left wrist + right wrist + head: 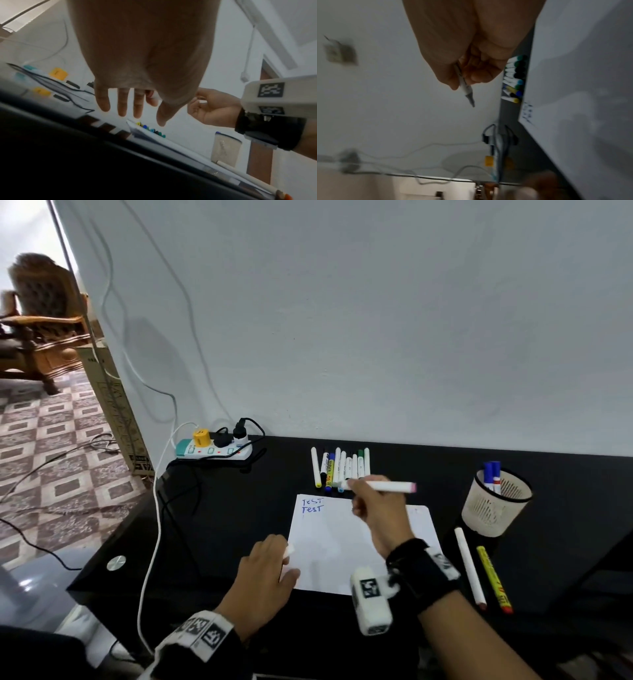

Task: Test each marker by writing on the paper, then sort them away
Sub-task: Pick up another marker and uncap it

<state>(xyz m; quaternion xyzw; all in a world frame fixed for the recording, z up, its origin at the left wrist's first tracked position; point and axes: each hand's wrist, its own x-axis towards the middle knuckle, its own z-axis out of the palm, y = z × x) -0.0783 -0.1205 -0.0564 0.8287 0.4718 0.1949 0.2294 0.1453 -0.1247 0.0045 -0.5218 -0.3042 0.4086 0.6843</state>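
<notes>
My right hand [378,513] grips the uncapped marker [383,486] mid-frame above the paper [329,546]; my left hand [265,571] pinches its cap [289,550].

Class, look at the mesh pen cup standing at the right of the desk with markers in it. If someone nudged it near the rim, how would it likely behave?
The pen cup looks like thin mesh, so probably light and easy to slide. Its blue markers stick up above the rim and lean to one side, so a high push might tip it.
</notes>
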